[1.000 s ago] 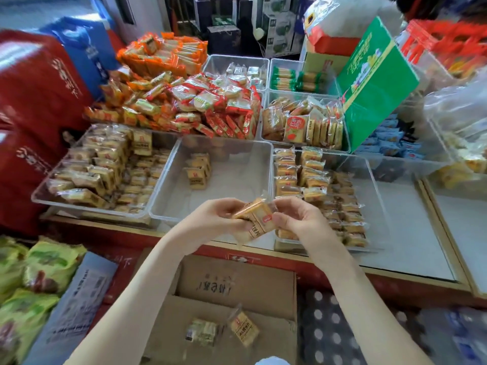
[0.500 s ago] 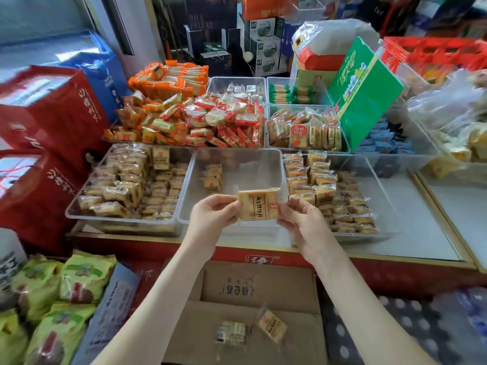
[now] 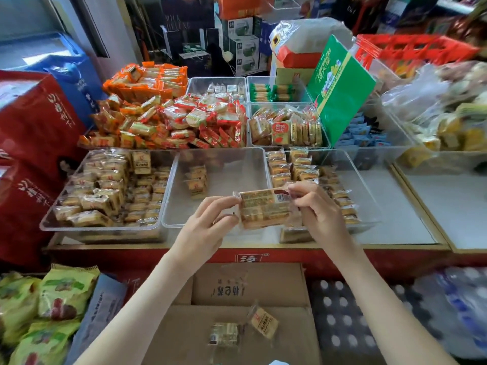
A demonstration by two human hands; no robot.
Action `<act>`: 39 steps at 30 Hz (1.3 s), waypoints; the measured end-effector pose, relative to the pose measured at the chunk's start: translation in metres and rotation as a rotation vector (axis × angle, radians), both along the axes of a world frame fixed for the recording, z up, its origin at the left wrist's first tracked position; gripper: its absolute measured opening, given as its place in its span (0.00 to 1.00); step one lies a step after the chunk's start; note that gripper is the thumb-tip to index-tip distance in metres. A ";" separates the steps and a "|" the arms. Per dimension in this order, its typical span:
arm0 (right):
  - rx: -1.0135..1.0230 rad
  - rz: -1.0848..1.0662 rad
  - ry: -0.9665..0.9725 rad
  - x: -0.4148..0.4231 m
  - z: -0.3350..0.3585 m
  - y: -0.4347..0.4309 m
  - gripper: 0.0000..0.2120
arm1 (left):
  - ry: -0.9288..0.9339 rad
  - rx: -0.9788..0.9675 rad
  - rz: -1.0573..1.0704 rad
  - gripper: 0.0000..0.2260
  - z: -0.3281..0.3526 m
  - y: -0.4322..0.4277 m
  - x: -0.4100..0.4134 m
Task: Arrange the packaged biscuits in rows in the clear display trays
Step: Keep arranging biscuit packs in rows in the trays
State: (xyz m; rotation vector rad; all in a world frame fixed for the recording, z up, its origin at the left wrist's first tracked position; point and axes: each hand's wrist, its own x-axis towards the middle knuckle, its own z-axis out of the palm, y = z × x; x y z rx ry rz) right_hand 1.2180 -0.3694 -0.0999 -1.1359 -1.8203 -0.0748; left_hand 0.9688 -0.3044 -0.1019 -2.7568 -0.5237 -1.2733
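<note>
Biscuit packet [image 3: 264,208] between pinching fingers [image 3: 219,203]

One wide-angle camera rides on the person's head and faces forward and down across the surface [image 3: 395,227]. It sits close. Both forearms enter from the near edge, and the left hand [image 3: 208,227] and right hand [image 3: 319,209] hold a biscuit packet [image 3: 263,209] at mid-frame, over the near side of the clear trays [image 3: 237,175]. A cardboard box [image 3: 247,288] fills the near middle, and stacked boxes [image 3: 242,46] close the far side. Lines bow toward the left and right edges.
</note>
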 end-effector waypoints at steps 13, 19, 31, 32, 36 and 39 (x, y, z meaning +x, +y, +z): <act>-0.787 -0.053 1.112 0.082 -0.017 -0.006 0.09 | -0.115 -1.368 0.003 0.04 -0.033 0.007 0.144; -0.989 -0.394 0.619 0.161 -0.067 0.044 0.06 | 0.098 -1.090 0.271 0.19 -0.068 0.025 0.172; -0.983 -0.543 0.153 0.136 -0.113 0.082 0.45 | 0.333 -0.724 0.661 0.17 -0.112 0.055 0.080; -0.901 -0.558 0.046 0.129 -0.106 0.085 0.47 | 0.371 -0.696 0.711 0.18 -0.114 0.061 0.062; -0.532 -0.310 -0.144 0.064 -0.080 0.112 0.45 | 0.507 -0.657 0.861 0.27 -0.113 0.094 -0.016; -0.587 -0.080 -0.237 -0.008 -0.081 0.148 0.43 | 0.578 -0.653 0.847 0.28 -0.115 0.122 -0.060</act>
